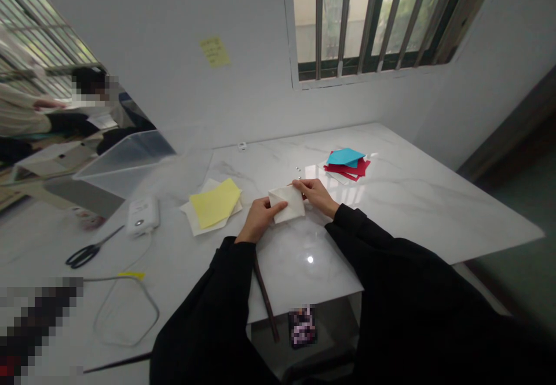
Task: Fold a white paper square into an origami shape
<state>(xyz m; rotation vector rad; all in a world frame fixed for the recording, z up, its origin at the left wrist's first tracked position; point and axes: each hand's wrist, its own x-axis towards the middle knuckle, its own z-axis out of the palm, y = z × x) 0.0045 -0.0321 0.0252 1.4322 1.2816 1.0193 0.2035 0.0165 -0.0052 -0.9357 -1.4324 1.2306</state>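
A small folded white paper [287,204] lies on the white marble table [412,200] in front of me. My left hand [259,218] pinches its left corner, fingers closed on the sheet. My right hand [315,195] grips the paper's upper right edge, fingers curled over it. Both arms wear black sleeves. To the left of the paper lies a yellow sheet [215,202] on top of white sheets.
A stack of red sheets topped by a blue one [346,162] sits behind my right hand. Black scissors [89,252], a white device [142,216] with a cable, and a clear plastic box [124,162] are at left. Another person sits at far left.
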